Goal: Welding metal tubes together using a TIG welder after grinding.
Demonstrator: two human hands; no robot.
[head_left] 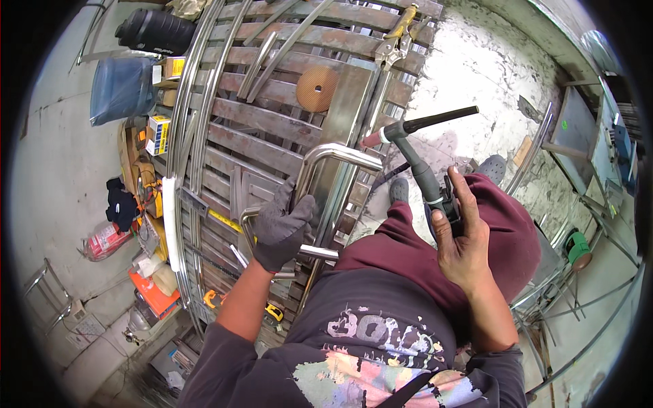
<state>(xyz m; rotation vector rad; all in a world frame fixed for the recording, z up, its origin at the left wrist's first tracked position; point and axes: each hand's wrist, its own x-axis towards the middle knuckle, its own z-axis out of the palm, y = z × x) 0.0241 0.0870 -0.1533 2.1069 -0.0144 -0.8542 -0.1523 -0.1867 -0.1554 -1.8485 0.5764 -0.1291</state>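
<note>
My left hand [283, 228], in a dark grey glove, is closed around a shiny U-bent metal tube [348, 156]. The tube rests over a flat metal bar [345, 112] on the slatted bench. My bare right hand [465, 241] holds a TIG welding torch [418, 158] by its grip, thumb and fingers around the black switch part. A long black cap points up and right from the torch head. Its pinkish nozzle points left, close to the tube's upper end but apart from it.
Locking pliers [396, 42] clamp the bar's far end. An orange-brown abrasive disc [317, 88] lies on the slatted metal bench [262, 112]. Long metal tubes [183, 102] run along its left side. Tape measures [273, 312] lie near me. A green angle grinder [578, 249] is at right.
</note>
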